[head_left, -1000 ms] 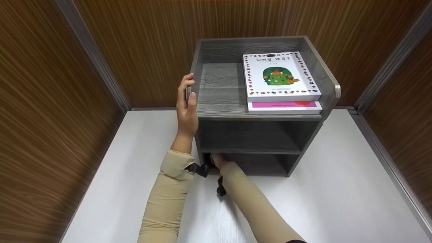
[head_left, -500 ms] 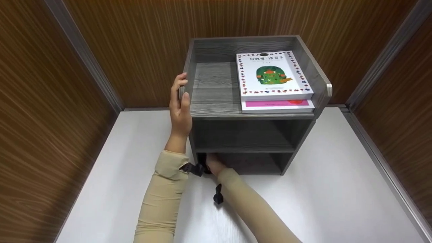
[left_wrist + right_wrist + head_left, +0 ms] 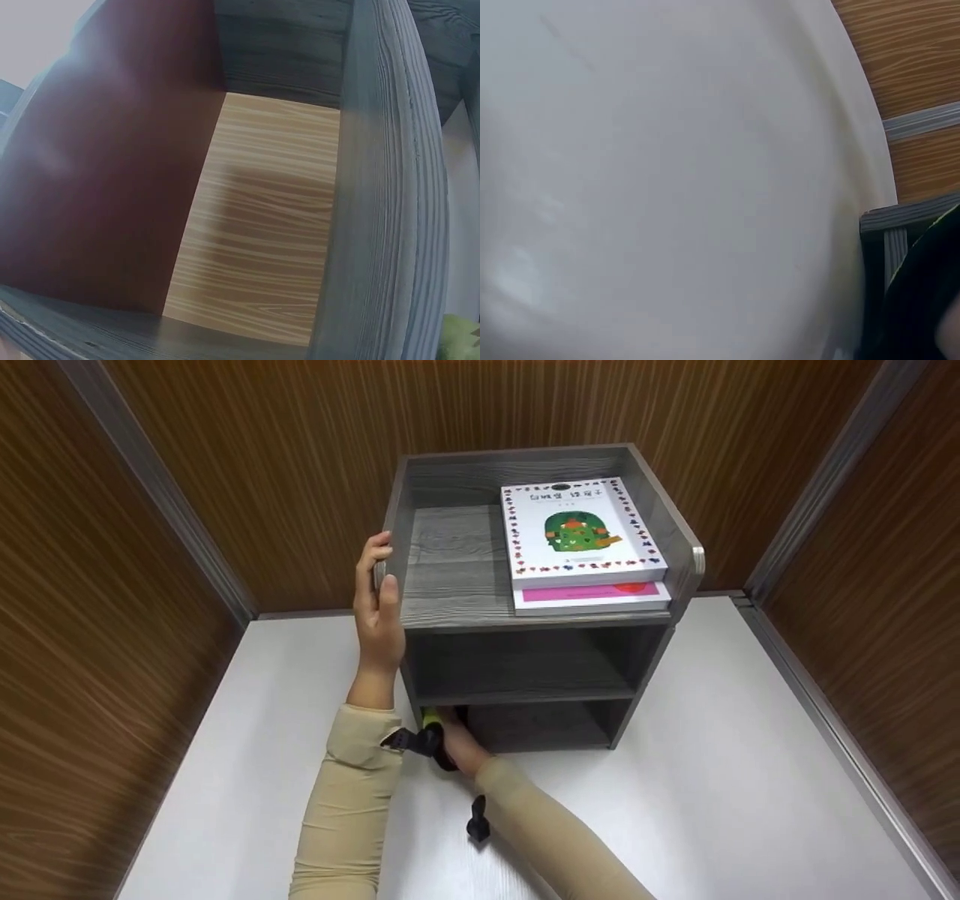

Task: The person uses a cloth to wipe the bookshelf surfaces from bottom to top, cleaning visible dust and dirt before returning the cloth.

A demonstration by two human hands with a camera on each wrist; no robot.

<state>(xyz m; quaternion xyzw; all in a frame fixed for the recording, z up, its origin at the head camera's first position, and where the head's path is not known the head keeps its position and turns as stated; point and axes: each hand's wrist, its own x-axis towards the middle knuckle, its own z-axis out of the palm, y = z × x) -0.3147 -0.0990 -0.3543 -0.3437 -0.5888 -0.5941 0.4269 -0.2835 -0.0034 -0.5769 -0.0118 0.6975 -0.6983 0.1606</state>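
Observation:
A grey wood-grain shelf unit (image 3: 446, 562) stands on the white table. My left hand (image 3: 380, 615) grips the front of its left side panel, thumb on the near side and fingers on the outer side. At the left of the lowest compartment, my right hand (image 3: 457, 742) holds a black thing with a yellow-green part (image 3: 432, 715). Most of that thing is hidden by the hand, the left wrist strap and the shelf, so its kind cannot be told. In the right wrist view, a dark piece with a yellow-green edge (image 3: 915, 315) shows at the lower right.
Two books lie stacked on the top shelf's right side: a white book (image 3: 570, 529) with a green picture, over one with a pink band (image 3: 585, 595). Brown wood-grain walls (image 3: 300, 472) enclose the white table (image 3: 720, 780) at the back and sides.
My right hand has drawn back toward the front of the lowest compartment, and the black and yellow-green thing has come into sight. The left hand keeps its grip; the head view has shifted right.

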